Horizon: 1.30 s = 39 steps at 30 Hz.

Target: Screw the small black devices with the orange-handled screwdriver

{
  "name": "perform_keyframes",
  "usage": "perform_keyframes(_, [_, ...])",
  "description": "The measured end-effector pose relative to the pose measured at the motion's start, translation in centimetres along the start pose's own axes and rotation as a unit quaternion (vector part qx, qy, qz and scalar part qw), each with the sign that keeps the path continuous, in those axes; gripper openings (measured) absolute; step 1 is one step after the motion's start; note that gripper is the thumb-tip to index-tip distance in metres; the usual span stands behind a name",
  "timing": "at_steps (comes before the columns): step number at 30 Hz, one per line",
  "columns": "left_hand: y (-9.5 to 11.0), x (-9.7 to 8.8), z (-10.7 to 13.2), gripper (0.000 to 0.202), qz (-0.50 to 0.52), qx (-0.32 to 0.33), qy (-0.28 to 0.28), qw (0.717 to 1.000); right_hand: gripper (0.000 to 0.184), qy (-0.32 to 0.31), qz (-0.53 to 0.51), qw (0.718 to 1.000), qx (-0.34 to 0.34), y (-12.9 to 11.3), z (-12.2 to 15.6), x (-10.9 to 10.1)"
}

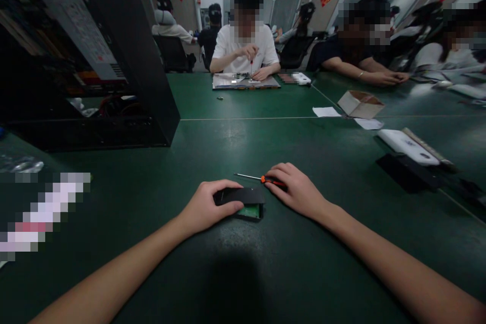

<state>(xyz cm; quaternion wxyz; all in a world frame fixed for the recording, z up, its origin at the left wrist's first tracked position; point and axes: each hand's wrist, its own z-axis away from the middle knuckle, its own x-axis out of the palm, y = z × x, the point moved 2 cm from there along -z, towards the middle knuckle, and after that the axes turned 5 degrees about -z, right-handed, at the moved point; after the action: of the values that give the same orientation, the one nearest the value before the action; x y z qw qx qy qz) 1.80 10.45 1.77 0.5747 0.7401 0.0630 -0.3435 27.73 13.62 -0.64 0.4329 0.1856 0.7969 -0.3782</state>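
One black case [248,195], lid askew, green board [251,210] showing inside.

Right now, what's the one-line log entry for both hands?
left hand: holds part-open black case, green board showing | right hand: holds orange-black screwdriver, shaft pointing left

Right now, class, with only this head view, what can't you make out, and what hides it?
- Screwdriver, handle end: head view, covered by the right hand.
- Green board, most of it: head view, under the black cover and left hand.
- Large black computer case, far left part: head view, cut off by the left edge.
- Small object across the table: head view, too small to identify.
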Motion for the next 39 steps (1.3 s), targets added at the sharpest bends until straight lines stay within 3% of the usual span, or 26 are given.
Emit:
perform_keyframes(7, [-0.7,-0.1,-0.4,0.035,0.148,-0.043,0.018,0.988,0.022,0.000,-0.007,1.000,-0.002,-0.2,-0.1,-0.1])
perform_keyframes(13, [-1.8,-0.1,-0.6,0.057,0.254,-0.082,0.061,0.962,0.022,0.012,-0.013,1.000,0.000,-0.4,-0.1,-0.2])
perform_keyframes(19, [-2.2,0.0,-1.2,0.064,0.422,-0.148,0.127,0.885,0.027,0.030,-0.002,1.000,-0.008,-0.5,0.0,-0.3])
perform_keyframes(24, [-2.5,-0.2,-1.5,0.054,0.491,-0.145,0.144,0.847,0.051,0.075,-0.018,0.993,-0.084,-4.0,0.9,0.5])
perform_keyframes(27, [-2.8,-0.3,-1.6,0.050,0.511,-0.149,0.143,0.834,0.063,0.062,-0.032,0.994,-0.086,-7.1,1.1,1.8])
perform_keyframes(33, [-2.6,-0.7,-1.6,0.048,0.531,-0.125,0.134,0.827,0.058,0.011,-0.033,0.999,-0.024,-9.8,0.5,3.1])
perform_keyframes(39, [-2.3,-0.7,-1.3,0.044,0.567,-0.131,0.077,0.810,0.046,-0.019,-0.028,0.999,0.009,-10.5,0.9,1.9])
